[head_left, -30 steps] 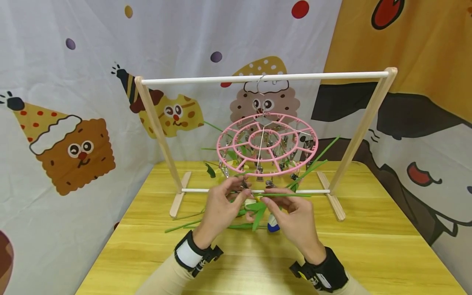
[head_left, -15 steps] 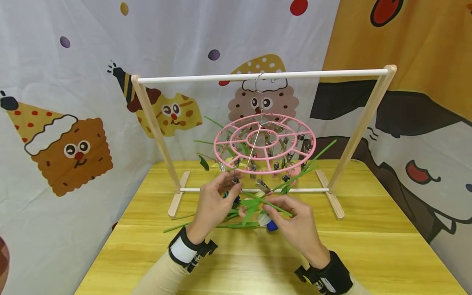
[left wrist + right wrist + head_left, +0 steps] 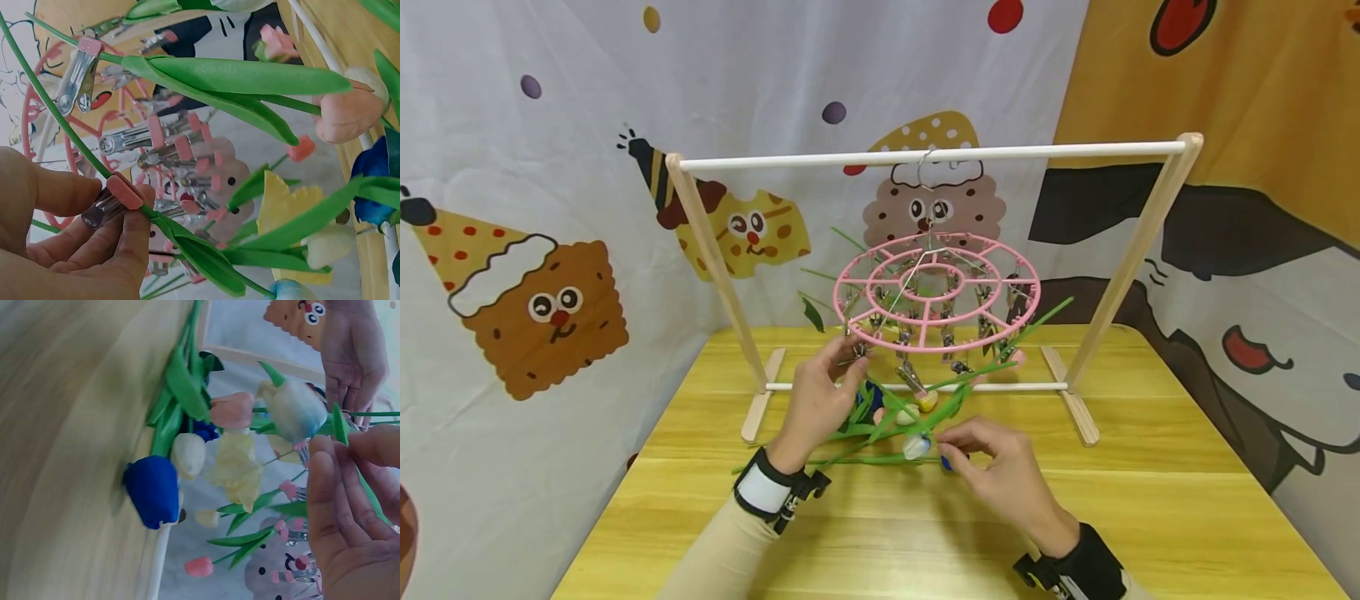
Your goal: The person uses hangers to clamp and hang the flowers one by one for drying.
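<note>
Head view: L fingers [image 3: 831,352] pinch clip [image 3: 861,351] nr pink rim [image 3: 925,350]; R fingers [image 3: 974,430] pinch tulip [image 3: 916,447], gap betw.

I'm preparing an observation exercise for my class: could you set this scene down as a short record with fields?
Left hand: pinches a pink-tipped metal clip that is on a green stem
Right hand: fingertips beside a white-and-blue tulip; grip unclear
Hanger: pink round clip hanger, hooked over a white rail
Surface: wood-grain table, blue tulip lying on it
</note>
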`<state>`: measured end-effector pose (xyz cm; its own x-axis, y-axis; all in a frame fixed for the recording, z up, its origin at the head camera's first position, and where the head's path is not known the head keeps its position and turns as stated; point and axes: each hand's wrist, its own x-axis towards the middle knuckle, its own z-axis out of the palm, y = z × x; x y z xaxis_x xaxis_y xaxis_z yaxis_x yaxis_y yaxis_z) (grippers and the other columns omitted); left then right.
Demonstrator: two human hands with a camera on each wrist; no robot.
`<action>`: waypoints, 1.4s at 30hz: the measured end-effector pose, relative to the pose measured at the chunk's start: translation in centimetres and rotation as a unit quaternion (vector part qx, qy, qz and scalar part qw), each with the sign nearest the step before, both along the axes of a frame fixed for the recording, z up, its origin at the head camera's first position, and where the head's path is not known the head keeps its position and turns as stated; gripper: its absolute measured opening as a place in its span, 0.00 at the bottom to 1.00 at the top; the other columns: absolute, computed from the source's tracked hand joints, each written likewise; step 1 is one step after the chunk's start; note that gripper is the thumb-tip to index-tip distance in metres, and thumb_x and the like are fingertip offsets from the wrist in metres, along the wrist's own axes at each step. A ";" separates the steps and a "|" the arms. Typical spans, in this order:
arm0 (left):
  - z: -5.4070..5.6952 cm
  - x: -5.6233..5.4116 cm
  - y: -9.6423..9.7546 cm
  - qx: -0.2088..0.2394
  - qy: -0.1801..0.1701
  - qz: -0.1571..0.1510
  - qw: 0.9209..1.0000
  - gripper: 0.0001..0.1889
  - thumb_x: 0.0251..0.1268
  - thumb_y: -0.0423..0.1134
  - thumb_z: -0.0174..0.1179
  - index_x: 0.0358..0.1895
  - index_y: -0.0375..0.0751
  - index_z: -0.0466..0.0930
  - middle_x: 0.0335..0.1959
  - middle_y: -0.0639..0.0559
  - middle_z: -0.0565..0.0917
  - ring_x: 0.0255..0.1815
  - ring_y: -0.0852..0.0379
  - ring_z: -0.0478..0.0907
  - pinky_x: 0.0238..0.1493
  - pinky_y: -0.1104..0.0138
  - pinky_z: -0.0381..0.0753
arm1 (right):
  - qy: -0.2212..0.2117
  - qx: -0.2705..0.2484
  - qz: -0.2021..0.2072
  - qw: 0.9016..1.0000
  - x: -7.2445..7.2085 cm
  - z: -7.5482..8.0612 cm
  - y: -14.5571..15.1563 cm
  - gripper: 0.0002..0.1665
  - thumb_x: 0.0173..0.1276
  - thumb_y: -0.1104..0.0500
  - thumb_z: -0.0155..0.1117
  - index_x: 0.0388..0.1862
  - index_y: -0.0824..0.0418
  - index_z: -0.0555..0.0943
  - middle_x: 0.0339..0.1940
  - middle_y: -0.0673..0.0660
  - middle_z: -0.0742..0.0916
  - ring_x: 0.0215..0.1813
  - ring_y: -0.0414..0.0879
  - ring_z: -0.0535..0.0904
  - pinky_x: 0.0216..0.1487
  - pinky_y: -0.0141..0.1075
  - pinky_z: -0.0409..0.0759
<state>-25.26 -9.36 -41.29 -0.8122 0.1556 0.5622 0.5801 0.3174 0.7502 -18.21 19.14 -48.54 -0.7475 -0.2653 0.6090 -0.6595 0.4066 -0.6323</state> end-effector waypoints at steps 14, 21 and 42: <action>-0.4 -2.5 -1.0 0.015 -0.038 0.015 0.999 0.18 0.86 0.28 0.67 0.72 0.32 0.86 0.63 0.31 0.93 0.65 0.33 0.94 0.65 0.49 0.97 | -0.055 0.173 0.016 0.983 -1.3 -1.4 -1.7 0.13 0.79 0.64 0.82 0.59 0.56 0.96 0.55 0.54 0.95 0.50 0.47 0.94 0.47 0.41 0.95; -0.6 -2.5 -2.0 0.051 -0.052 0.011 0.997 0.24 0.87 0.28 0.66 0.80 0.34 0.81 0.68 0.32 0.91 0.71 0.35 0.91 0.71 0.52 0.93 | -0.036 0.259 0.029 0.965 -2.1 -1.9 -3.8 0.20 0.79 0.64 0.81 0.67 0.61 0.92 0.64 0.59 0.93 0.65 0.56 0.92 0.63 0.48 0.96; -2.9 0.6 -4.6 -0.021 -0.032 0.086 0.996 0.20 0.88 0.29 0.67 0.75 0.33 0.83 0.67 0.35 0.92 0.66 0.38 0.93 0.65 0.50 0.96 | -0.018 0.342 0.015 0.939 -3.3 -3.1 -5.4 0.12 0.70 0.64 0.89 0.50 0.56 0.97 0.46 0.52 0.94 0.48 0.48 0.87 0.51 0.39 0.92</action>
<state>-24.62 -13.93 -44.24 -0.8628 0.0337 0.5045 0.4662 0.4390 0.7680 -21.53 13.79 -51.66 -0.7503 -0.6069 0.2620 -0.6602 0.7077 -0.2515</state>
